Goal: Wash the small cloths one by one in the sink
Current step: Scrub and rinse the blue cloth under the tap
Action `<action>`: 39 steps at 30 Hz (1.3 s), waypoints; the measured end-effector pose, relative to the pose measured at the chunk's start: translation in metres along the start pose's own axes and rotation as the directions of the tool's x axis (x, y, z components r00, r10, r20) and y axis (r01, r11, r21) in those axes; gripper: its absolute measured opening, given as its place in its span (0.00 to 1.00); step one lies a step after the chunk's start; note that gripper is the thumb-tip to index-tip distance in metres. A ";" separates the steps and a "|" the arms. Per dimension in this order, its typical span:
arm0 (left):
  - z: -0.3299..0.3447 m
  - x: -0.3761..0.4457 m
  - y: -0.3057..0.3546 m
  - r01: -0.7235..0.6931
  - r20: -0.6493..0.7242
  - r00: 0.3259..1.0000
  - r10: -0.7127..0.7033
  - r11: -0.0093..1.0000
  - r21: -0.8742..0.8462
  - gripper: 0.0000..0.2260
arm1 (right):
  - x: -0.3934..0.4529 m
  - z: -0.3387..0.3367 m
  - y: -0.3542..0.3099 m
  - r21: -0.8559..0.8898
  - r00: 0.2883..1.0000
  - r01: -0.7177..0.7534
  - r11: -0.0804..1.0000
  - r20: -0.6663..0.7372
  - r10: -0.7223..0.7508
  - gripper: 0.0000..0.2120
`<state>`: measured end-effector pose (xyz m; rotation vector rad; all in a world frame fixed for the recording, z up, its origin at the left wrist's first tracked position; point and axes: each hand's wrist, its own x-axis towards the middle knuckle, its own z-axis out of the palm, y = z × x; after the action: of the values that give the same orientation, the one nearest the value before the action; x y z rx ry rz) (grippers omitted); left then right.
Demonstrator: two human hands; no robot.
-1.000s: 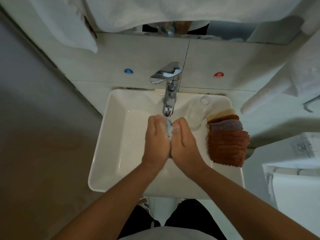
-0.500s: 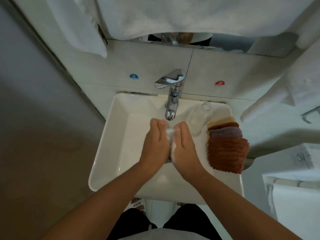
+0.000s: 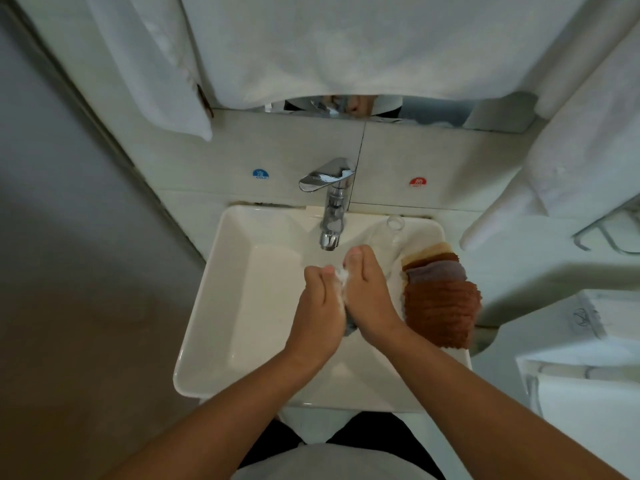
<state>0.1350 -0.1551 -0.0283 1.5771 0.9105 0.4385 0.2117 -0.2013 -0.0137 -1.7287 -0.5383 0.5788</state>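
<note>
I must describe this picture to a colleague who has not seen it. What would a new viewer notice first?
First, the two hands, left hand and right hand, pressed together around a small pale cloth over the middle of the white sink, just in front of the chrome faucet. Next, the stack of cloths, mostly rust-brown, lying on the sink's right rim. White towels hang above, covering most of the mirror.

Bare forearms, grey top (image 3: 332, 462), black trousers (image 3: 374, 436)
</note>
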 end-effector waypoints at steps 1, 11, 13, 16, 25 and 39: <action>-0.002 0.008 0.002 0.032 -0.016 0.999 -0.032 0.999 -0.001 0.13 | -0.005 0.003 0.002 0.018 1.000 0.017 1.000 -0.003 -0.017 0.13; -0.002 0.025 -0.003 0.089 -0.142 0.984 -0.110 0.984 -0.152 0.14 | -0.004 0.004 0.007 -0.023 0.978 -0.067 0.997 0.197 0.070 0.11; -0.012 0.031 -0.002 0.091 -0.134 0.985 -0.109 0.987 -0.135 0.14 | -0.010 0.004 0.012 -0.049 0.943 -0.126 0.991 0.305 0.135 0.13; -0.019 0.022 -0.003 0.097 -0.007 0.995 -0.099 0.981 -0.170 0.12 | -0.011 -0.007 0.011 -0.004 0.934 -0.195 0.981 0.305 0.187 0.15; -0.075 0.025 0.012 -0.151 0.329 0.940 0.094 0.976 0.154 0.06 | -0.022 -0.030 0.015 0.175 0.964 -0.164 0.971 0.239 0.119 0.14; -0.086 0.093 0.071 0.047 0.333 0.941 -0.057 0.998 0.038 0.14 | -0.001 -0.028 0.035 0.229 0.965 -0.215 0.949 0.200 0.170 0.15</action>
<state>0.1532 -0.0278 0.0395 1.5896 0.6963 0.1121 0.2306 -0.2307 -0.0424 -1.5065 -0.4021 0.9092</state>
